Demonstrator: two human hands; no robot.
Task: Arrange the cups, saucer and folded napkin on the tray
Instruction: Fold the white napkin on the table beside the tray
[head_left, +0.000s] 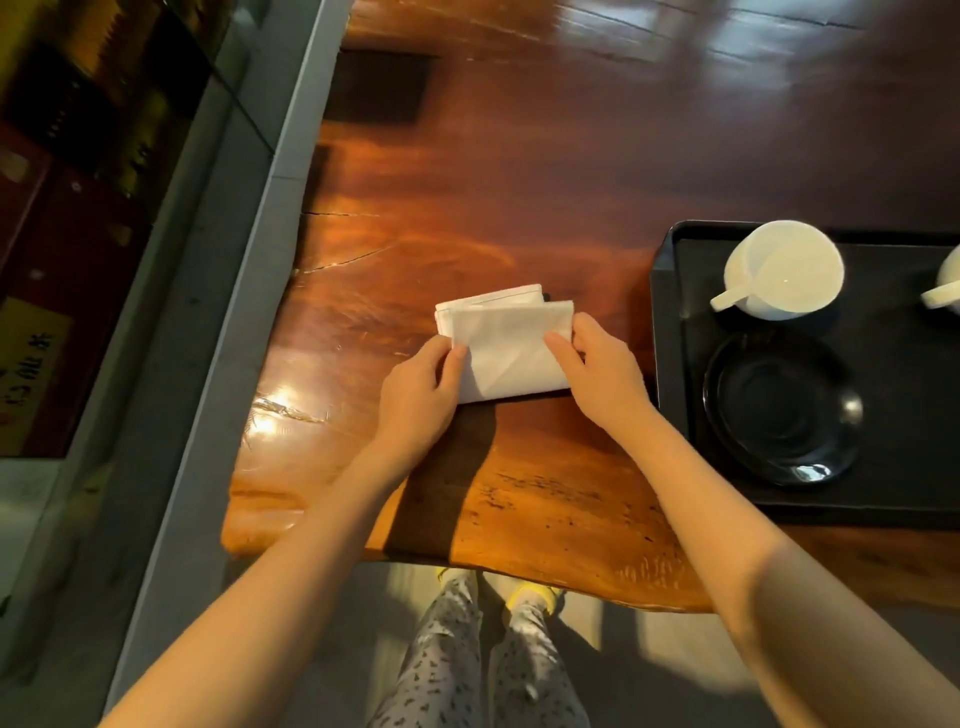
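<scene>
A white folded napkin lies on the wooden table, left of the black tray. My left hand pinches its near left edge. My right hand holds its right edge, thumb on top. On the tray stands a white cup with its handle pointing toward me and to the left. In front of the cup, on the tray's near part, lies a black saucer. A second white cup is cut off by the right edge of the view.
The polished wooden table ends close to me in an uneven front edge. A grey ledge and a glass cabinet run along the left. A dark rectangular patch sits on the table's far left.
</scene>
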